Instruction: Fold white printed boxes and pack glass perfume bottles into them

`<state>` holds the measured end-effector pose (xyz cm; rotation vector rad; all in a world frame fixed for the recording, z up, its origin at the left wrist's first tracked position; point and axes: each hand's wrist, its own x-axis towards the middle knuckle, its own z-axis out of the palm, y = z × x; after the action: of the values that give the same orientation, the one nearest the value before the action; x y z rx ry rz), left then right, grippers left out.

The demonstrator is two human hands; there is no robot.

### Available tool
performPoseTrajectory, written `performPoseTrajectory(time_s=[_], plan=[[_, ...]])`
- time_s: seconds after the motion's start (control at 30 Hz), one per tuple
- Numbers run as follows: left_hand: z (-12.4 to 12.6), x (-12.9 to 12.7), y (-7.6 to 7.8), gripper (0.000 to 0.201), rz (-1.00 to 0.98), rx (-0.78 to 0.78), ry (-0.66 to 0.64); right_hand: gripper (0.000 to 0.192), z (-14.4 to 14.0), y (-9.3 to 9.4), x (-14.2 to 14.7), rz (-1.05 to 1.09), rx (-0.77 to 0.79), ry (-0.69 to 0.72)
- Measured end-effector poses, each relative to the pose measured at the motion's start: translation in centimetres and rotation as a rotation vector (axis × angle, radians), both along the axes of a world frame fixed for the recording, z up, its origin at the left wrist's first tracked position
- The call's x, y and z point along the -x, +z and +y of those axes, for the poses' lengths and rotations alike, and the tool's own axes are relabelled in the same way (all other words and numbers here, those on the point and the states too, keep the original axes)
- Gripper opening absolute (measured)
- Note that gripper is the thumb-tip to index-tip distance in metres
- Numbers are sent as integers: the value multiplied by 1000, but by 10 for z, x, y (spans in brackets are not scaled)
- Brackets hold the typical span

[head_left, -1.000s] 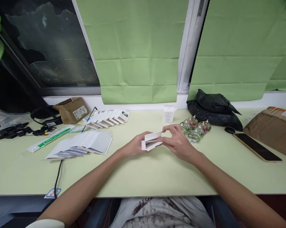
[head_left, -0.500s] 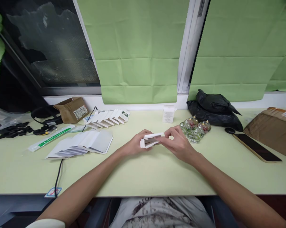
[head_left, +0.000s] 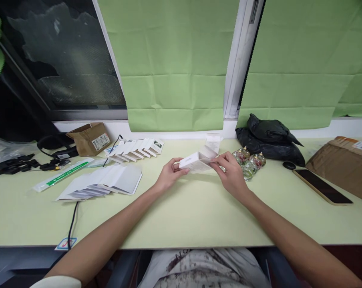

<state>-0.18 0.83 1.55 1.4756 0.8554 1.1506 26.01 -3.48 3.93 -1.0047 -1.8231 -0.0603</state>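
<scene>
Two hands: left hand, right hand. One small white carton between them. One upright white box behind. Two fanned rows of flat white cartons: far row, near row; exact count in each unclear. One cluster of glass ornaments, number unclear. One black bag. One phone. Two brown cardboard boxes: left one, right one. One bench.

Lighting is even and bright from overhead; my forearms cast only faint, soft shadows on the pale green table. The dark glass window pane shows dim reflections. Wide-lens bending warps the corners. The small white carton in my hands is slightly motion-blurred.
</scene>
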Motion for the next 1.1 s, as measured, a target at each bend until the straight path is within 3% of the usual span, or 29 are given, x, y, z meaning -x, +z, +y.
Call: performPoseTrajectory(time_s=[0.3,0.47,0.6,0.8,0.97,1.1], plan=[[0,2,-2,65,105,-50,-75,21,5,-7,1,-16,124,16],[-1,1,-7,49,176,-69,-103,24,4,-6,2,-74,78,21],[-3,0,-8,46,267,-109,-60,26,2,-5,4,-92,37,28],[-14,2,7,29,460,-326,33,24,-3,-7,7,-230,16,106],[-19,4,12,22,566,-335,112,28,-6,-9,9,-279,54,130],[-15,5,7,28,566,-321,86,31,-4,-8,6,-242,78,135]])
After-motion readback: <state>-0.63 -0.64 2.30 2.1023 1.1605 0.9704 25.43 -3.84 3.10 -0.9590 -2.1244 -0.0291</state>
